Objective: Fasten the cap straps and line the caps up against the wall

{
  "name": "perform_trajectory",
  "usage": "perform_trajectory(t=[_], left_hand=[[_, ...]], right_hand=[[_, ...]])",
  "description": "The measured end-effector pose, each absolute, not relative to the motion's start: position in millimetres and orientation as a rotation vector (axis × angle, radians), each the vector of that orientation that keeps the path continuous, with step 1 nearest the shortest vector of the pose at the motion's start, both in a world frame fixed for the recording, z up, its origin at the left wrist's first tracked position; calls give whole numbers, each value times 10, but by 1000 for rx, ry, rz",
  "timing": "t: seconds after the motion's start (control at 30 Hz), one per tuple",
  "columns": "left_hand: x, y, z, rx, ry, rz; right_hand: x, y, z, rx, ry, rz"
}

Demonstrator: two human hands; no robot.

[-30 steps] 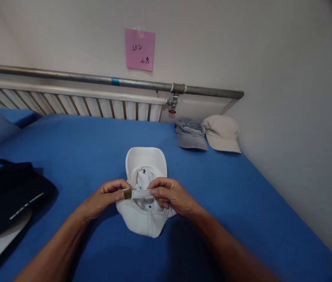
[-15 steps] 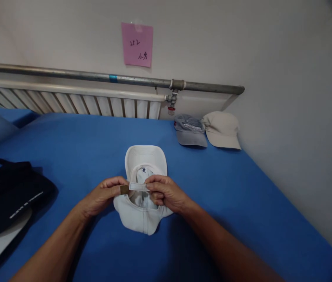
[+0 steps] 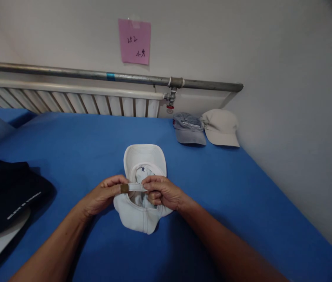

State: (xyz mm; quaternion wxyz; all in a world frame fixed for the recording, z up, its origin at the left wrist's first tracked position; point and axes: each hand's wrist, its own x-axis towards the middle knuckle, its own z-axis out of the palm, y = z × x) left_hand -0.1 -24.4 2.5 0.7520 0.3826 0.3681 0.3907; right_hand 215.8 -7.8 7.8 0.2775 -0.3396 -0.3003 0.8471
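Basically, white cap (image 3: 138, 221) centre, on the blue surface (image 3: 110, 258), brim (image 3: 145, 154) pointing away from the person, inside of the crown facing up, back opening toward the person. Both hands on its back strap (image 3: 136, 187).

Left hand (image 3: 104, 196): thumb and index pinched at the metal buckle (image 3: 124, 189), which sits right at the tips; thumb on the near side, fingertips behind it, partly hidden. Right hand (image 3: 166, 192): thumb and index pinched on the right-hand part of the strap, remaining fingers curled under, over the cap's opening. Strap runs roughly level between the two grips, its left end meeting the buckle; can't tell whether it goes through. Crown hangs below the strap on the near side, brim lies beyond the fingertips, neither gripped. Hands near each other but apart, only strap and buckle between them.

Others: gray cap (image 3: 190, 129) and beige cap (image 3: 221, 127) side by side, touching, far right by the wall, well apart from the hands. Dark cap (image 3: 16, 199) with white lettering at left edge, partly cut off, pale brim (image 3: 1, 243) under it. Radiator (image 3: 89, 102) and pipe (image 3: 74, 74) behind, pink note (image 3: 135, 41) above.
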Motion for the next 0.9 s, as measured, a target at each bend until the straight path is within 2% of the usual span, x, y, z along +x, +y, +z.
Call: perform_trajectory(t=[0.6, 0.9], left_hand=[[21, -249, 60, 846, 791, 832], [19, -240, 67, 853, 787, 846]], right_hand=[[2079, -87, 100, -967, -928, 2250], [2072, -198, 270, -1051, -1455, 1838]])
